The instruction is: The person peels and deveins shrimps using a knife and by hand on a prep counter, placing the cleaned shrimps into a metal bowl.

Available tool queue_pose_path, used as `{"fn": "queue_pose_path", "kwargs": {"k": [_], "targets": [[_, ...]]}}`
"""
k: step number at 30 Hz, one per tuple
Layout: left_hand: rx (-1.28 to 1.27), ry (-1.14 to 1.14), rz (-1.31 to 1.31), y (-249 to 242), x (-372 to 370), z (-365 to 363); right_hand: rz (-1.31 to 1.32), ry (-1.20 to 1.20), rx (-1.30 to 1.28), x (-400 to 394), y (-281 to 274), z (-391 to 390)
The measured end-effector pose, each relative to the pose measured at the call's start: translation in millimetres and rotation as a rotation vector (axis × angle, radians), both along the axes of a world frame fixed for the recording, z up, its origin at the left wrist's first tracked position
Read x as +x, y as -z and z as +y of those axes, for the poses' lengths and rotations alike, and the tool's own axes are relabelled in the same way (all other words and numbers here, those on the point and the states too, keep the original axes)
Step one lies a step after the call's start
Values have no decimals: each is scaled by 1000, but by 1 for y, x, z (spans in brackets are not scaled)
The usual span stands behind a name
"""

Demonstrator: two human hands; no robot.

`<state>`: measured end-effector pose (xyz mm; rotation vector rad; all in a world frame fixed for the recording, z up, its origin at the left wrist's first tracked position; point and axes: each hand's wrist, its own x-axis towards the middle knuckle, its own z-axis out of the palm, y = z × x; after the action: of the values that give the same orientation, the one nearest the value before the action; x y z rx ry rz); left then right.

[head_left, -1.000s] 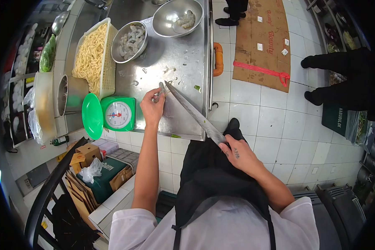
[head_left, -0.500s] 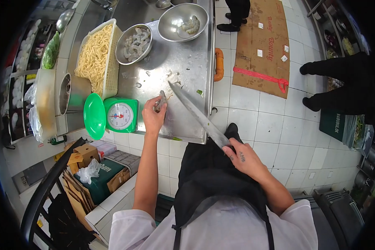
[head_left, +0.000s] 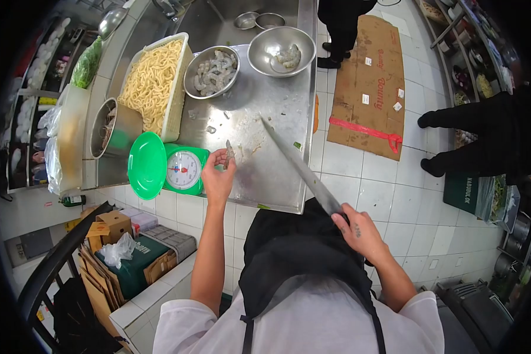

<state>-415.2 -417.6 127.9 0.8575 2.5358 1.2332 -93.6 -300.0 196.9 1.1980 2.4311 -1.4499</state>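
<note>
A grey shrimp (head_left: 229, 154) is pinched in my left hand (head_left: 218, 172), just above the steel counter (head_left: 248, 183) and beside the green scale (head_left: 186, 169). My right hand (head_left: 360, 229) is wrapped round the handle of a long knife (head_left: 304, 172), whose blade points forward and left over the counter, apart from the shrimp. Further forward, a steel bowl (head_left: 212, 72) holds many shrimp. The wider steel bowl (head_left: 281, 51) to its right has a few shrimp in it. Wet scraps lie on the metal between the bowls and my left hand.
A white basket of thick noodles (head_left: 153, 88) and a steel pot (head_left: 117, 128) stand at the left. Two small bowls (head_left: 270, 21) are at the back. Cardboard (head_left: 366, 88) lies on the floor. Two people (head_left: 484, 121) in dark trousers stand to the right and at the back.
The view has shifted, so the counter appears further right. My left hand still holds the shrimp, now more upright and closer to the scale. The knife remains in my right hand.
</note>
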Motion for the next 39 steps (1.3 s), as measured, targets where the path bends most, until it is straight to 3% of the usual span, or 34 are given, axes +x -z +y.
{"fn": "queue_pose_path", "kwargs": {"k": [7,12,17,20,25,31,33,39], "targets": [[117,-4,-63,-34,-25,-8,-95,-121,-116,-12,1,-33],[187,35,-90,-34,-37,-5,-170,0,89,-2,21,-26],[261,63,-138,-39,-47,1,-125,131,49,-5,-4,-17],[271,78,-108,-49,-49,2,-144,0,-64,-12,-21,-28],[325,75,-137,-51,-51,-3,-229,-226,-10,-6,11,-41],[321,68,-151,-46,-45,-14,-177,-46,1,4,17,-8],[312,61,-167,-41,-45,-15,-131,5,112,4,13,0],[449,77,-336,-34,-52,4,-64,-12,40,2,-6,-5]]}}
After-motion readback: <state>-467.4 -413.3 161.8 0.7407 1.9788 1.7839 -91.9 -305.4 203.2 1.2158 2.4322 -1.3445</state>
